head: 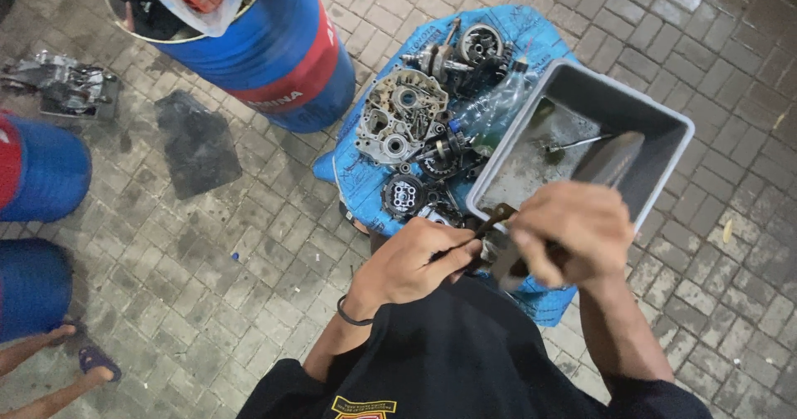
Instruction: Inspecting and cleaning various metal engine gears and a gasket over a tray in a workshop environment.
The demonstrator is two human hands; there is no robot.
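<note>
My left hand (pixel 413 263) grips a thin dark tool (pixel 494 217) whose tip points up toward the grey tub. My right hand (pixel 571 231) closes around a small metal engine part (pixel 501 257), held just in front of the tub's near edge. Both hands meet over the lower end of a blue tarp (pixel 365 182). A black band circles my left wrist. The part is mostly hidden by my fingers.
A grey plastic tub (pixel 656 112) with dirty liquid holds a brush. On the tarp lie an engine crankcase half (pixel 401 114), gears, a crankshaft (pixel 452 54) and a plastic bottle (pixel 490 104). Blue drums (pixel 282 54) stand at left. Another person's sandalled feet (pixel 79 357) are bottom left.
</note>
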